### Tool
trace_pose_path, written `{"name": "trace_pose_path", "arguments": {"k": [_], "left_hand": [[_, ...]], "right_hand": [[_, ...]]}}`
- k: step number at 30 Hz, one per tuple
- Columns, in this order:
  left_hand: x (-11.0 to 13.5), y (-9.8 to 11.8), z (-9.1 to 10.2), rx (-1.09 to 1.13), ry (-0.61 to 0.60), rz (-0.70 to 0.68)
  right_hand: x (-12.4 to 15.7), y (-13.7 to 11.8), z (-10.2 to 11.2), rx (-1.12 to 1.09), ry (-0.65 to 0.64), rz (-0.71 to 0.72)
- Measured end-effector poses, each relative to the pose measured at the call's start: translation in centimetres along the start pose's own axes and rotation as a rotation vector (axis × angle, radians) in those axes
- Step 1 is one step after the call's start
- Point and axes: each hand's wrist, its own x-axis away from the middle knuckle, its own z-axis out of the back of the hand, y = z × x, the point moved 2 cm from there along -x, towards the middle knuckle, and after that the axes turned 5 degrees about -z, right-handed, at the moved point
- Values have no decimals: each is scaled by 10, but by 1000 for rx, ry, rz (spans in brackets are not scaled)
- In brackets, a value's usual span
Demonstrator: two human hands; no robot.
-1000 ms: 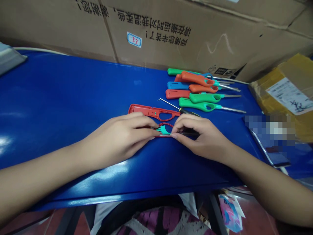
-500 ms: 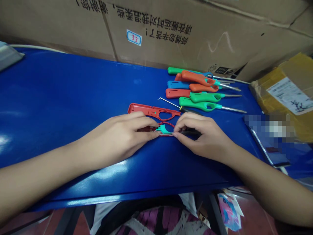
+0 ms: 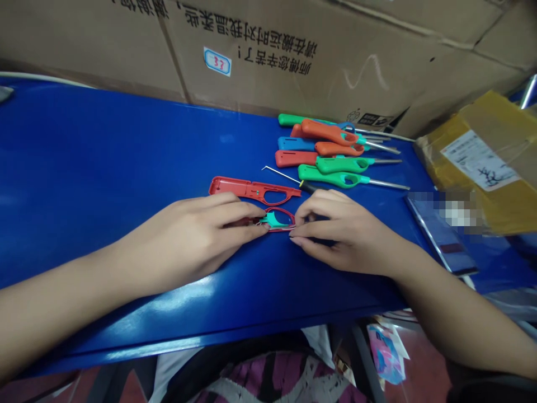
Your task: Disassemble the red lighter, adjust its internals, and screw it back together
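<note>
On the table's near side, my left hand (image 3: 197,235) is closed over the handle end of a red lighter casing half (image 3: 287,212), thumb and fingertips pinching beside its turquoise trigger (image 3: 272,220). At the casing's right end is my right hand (image 3: 348,232), fingers bent and fingertips close together. A thin pale strand or edge runs along the casing to those fingertips; what they grip is hidden. Just behind lies the other red casing half (image 3: 255,191), its hollow inside facing up. A thin hooked pick (image 3: 282,175) with a dark handle rests behind my right hand.
Several lighters (image 3: 335,163) in green, orange, red and blue lie piled at the back. Behind them stands a large cardboard box (image 3: 251,84). To the right are a taped parcel (image 3: 482,162) and a phone (image 3: 444,240). The blue table (image 3: 104,145) ends close to my body.
The view has shifted slightly, so the table things appear further left. My right fingertips have changed their pose at the casing's right end. My left hand keeps its hold.
</note>
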Motion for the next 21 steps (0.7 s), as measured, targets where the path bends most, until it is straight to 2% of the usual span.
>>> {"name": "trace_pose_path", "arguments": {"k": [8, 21], "left_hand": [[0, 0, 1, -29, 32, -9], [-1, 1, -1, 11, 4, 22]], "right_hand": [[2, 7, -1, 14, 51, -47], [3, 9, 0, 48, 48, -18]]}}
